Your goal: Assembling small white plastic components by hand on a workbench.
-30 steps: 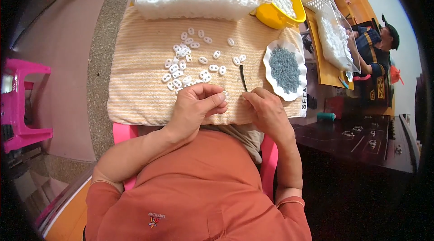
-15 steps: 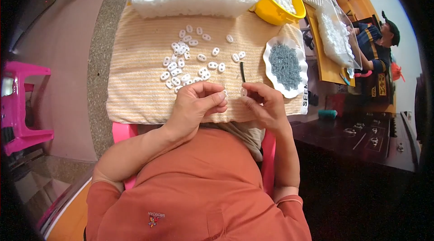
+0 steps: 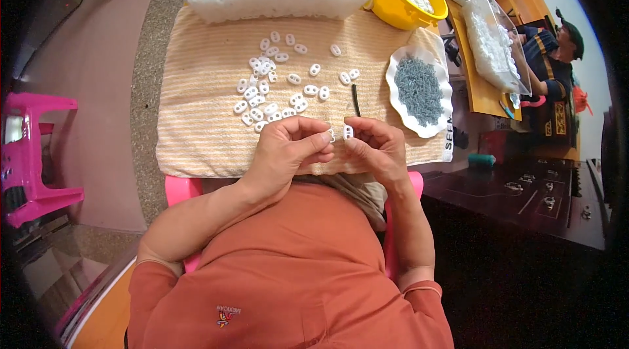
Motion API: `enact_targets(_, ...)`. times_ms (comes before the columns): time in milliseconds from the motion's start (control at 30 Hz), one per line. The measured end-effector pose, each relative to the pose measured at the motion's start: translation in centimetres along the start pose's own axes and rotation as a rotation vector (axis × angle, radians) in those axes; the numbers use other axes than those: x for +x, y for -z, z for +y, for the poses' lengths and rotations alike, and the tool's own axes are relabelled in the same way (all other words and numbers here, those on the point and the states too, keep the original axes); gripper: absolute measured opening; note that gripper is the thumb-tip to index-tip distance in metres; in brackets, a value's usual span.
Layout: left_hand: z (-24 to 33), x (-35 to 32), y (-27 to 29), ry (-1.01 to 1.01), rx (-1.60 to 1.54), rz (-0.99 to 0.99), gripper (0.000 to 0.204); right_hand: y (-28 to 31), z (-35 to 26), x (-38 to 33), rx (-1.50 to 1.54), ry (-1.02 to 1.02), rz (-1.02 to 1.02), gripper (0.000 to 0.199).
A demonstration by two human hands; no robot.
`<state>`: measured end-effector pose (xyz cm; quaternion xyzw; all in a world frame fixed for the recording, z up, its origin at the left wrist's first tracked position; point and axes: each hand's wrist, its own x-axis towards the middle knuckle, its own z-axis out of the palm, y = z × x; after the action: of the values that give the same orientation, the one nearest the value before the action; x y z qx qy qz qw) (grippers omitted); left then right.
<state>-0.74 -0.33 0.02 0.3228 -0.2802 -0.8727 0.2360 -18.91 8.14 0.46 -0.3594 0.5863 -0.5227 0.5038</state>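
Note:
Between the thumb and fingertips of my right hand (image 3: 377, 146) is a white oval plastic piece with two dark holes (image 3: 348, 131). My left hand (image 3: 298, 145) pinches a small white plastic part (image 3: 332, 135) close to it, mostly covered by the fingers. A narrow gap separates the two parts. A thin black stick (image 3: 356, 99) points away just beyond my right fingers; whether they touch it I cannot tell. Several loose white two-hole pieces (image 3: 294, 78) lie scattered on the striped towel (image 3: 203, 87) beyond my left hand.
A clear bin of white pieces (image 3: 275, 5) stands at the far edge, beside a yellow basin (image 3: 400, 15). At right is a scalloped white dish (image 3: 392, 77) of small grey parts. Another person (image 3: 544, 54) sits far right near a second clear bin (image 3: 491, 48). A pink stool (image 3: 39, 152) stands left.
The white piece in my right hand has turned, so its two holes now show, and it has come slightly nearer my left hand. The view has shifted a little.

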Motion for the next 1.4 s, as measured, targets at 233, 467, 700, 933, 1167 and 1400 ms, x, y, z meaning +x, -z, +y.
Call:
enact_targets(233, -0.06, 0.01, 0.11, 0.006, -0.005, -0.013, 0.013, -0.46, -0.41, -0.28, 0.127, -0.027, -0.028, 0.033)
enact_targets(467, -0.06, 0.00, 0.03, 0.007, -0.003, -0.023, 0.015, -0.63, -0.60, -0.37, 0.160, -0.019, -0.047, 0.033)
enact_targets(700, -0.14, 0.03, 0.09, 0.013, -0.012, -0.027, 0.016, -0.49, -0.40, -0.38, 0.169, -0.013, -0.054, 0.033)
enact_targets(933, -0.13, 0.05, 0.12, 0.013, -0.008, -0.034, 0.015, -0.44, -0.36, -0.36, 0.187, -0.011, -0.062, 0.033)
enact_targets(1167, -0.16, 0.04, 0.07, 0.016, 0.005, -0.031, 0.016, -0.50, -0.28, -0.37, 0.173, -0.006, -0.056, 0.034)
enact_targets(1400, -0.13, -0.01, 0.03, 0.025, 0.014, -0.026, 0.017, -0.44, -0.35, -0.31, 0.151, 0.008, -0.092, 0.034)
